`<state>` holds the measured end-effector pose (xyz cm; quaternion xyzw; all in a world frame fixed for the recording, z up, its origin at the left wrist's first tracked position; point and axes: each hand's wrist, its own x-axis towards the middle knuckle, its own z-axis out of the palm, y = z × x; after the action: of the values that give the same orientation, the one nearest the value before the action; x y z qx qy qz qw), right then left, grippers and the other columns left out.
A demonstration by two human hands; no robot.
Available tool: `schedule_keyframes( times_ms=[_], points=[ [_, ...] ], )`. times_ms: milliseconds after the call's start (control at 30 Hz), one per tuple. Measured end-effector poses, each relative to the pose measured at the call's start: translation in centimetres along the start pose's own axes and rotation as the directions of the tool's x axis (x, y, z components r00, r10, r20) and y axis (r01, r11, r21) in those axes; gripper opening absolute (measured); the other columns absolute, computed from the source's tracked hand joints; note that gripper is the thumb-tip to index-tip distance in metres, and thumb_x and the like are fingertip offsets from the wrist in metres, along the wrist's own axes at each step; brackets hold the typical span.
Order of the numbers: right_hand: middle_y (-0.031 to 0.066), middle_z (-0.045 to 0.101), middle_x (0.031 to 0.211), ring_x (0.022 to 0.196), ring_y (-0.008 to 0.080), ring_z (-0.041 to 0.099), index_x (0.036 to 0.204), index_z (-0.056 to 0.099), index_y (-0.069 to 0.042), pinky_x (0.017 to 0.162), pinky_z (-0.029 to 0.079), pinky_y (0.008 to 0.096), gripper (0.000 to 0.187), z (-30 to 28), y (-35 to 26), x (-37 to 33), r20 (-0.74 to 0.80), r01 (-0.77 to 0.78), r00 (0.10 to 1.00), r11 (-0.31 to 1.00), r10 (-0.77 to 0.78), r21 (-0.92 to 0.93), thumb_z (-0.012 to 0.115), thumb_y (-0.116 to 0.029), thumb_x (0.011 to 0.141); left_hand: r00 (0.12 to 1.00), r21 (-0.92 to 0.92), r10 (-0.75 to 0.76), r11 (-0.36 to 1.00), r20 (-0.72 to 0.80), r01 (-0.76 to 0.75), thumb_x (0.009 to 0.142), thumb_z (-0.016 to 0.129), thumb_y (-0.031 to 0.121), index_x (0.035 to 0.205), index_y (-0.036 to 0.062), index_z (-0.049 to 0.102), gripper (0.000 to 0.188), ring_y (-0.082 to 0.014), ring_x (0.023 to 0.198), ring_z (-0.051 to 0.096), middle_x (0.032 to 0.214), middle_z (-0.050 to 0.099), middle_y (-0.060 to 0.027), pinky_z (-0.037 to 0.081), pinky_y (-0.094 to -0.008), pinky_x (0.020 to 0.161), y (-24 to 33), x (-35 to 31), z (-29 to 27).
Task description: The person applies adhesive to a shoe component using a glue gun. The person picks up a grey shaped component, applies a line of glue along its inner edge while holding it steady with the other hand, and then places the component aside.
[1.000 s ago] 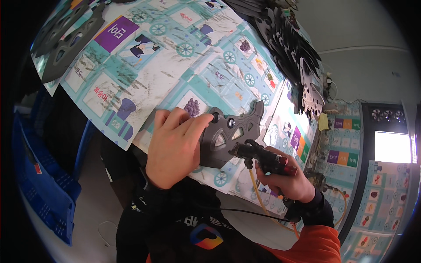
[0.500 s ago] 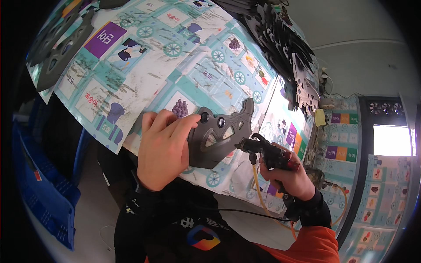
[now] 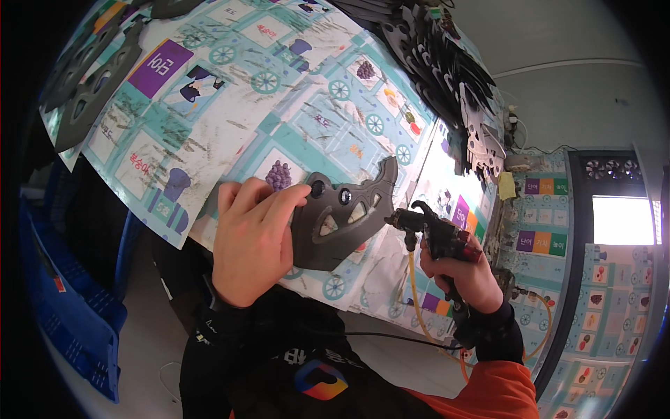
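Note:
A flat, dark grey moulded part (image 3: pixel 314 241) with two round black holes and several slanted cut-outs lies on the printed sheets. My left hand (image 3: pixel 252 241) grips its left edge with curled fingers, the index fingertip beside one round hole; the thumb is mostly hidden. To the right, my right hand (image 3: pixel 469 274) is wrapped round the handle of a black spray gun (image 3: pixel 441 234). The gun's nozzle points left at the part's right side, a short gap away from it. A yellow hose (image 3: pixel 414 279) hangs from the gun.
Many dark grey parts (image 3: pixel 433 77) are piled at the far right of the table, and similar parts (image 3: pixel 94 91) lie at the far left. Smudged printed sheets (image 3: pixel 244 105) cover the table. Blue plastic crates (image 3: pixel 77 328) stand at lower left. A dark-framed window (image 3: pixel 624 220) is at right.
The spray gun has moved slightly right and farther from the part, its nozzle a little higher. My left hand keeps its grip; the whole view has shifted slightly.

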<state>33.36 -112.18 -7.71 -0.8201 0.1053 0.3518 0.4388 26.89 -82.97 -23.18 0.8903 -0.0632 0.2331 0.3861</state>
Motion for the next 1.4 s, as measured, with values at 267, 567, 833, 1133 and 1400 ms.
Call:
schedule_keyframes(
  times_ms=[267,567,833,1133,1400],
  points=[
    [0.0007,0.066,0.085,0.052,0.0072,0.051,0.116,0.065,-0.002,0.050,0.037,0.0247,0.032,-0.6,0.1,0.6,-0.032,0.032,0.999,0.999,-0.031,0.032,0.067,0.004,0.085,1.000,-0.009,-0.010,1.000,0.012,0.010,0.078,0.067,-0.008,0.127,0.0062,0.068,0.051,-0.0246,0.095,0.060,0.104,0.074,0.0012,0.041,-0.0439,0.091,0.0,0.0,0.0],
    [0.0022,0.066,0.084,0.053,0.0078,0.051,0.116,0.065,0.000,0.051,0.038,0.0249,0.029,-0.8,-0.3,1.4,-0.036,0.057,0.998,0.998,-0.057,-0.003,0.067,0.002,0.087,1.000,-0.012,-0.012,1.000,0.016,0.012,0.078,0.067,-0.007,0.128,0.0058,0.068,0.052,-0.0253,0.095,0.060,0.106,0.075,0.0003,0.041,-0.0444,0.091,-0.1,0.0,-0.1],
    [0.0023,0.067,0.086,0.054,0.0073,0.052,0.115,0.067,0.000,0.052,0.038,0.0240,0.028,0.0,-0.6,1.9,-0.026,0.072,0.997,0.997,-0.072,-0.003,0.067,0.003,0.088,1.000,-0.015,-0.007,1.000,0.000,0.007,0.077,0.068,-0.007,0.128,0.0056,0.067,0.052,-0.0255,0.095,0.060,0.105,0.075,0.0002,0.041,-0.0440,0.091,-0.1,-0.1,0.1],
    [0.0003,0.067,0.086,0.055,0.0058,0.052,0.117,0.066,-0.002,0.052,0.038,0.0235,0.032,0.2,-0.8,1.6,0.008,0.038,0.999,0.999,-0.038,-0.017,0.069,0.004,0.086,1.000,-0.014,0.001,1.000,-0.011,-0.001,0.078,0.068,-0.008,0.127,0.0055,0.067,0.051,-0.0256,0.095,0.060,0.106,0.075,0.0002,0.042,-0.0439,0.091,-0.2,-0.2,0.3],
    [-0.0019,0.067,0.088,0.056,0.0044,0.051,0.121,0.066,-0.003,0.051,0.039,0.0232,0.035,0.3,-0.3,0.7,0.004,0.001,1.000,0.998,-0.001,-0.059,0.071,0.003,0.087,1.000,-0.011,0.001,1.000,0.003,-0.001,0.080,0.068,-0.007,0.127,0.0057,0.067,0.049,-0.0250,0.094,0.061,0.105,0.075,0.0001,0.041,-0.0437,0.090,-0.2,-0.1,0.0]
  ],
)
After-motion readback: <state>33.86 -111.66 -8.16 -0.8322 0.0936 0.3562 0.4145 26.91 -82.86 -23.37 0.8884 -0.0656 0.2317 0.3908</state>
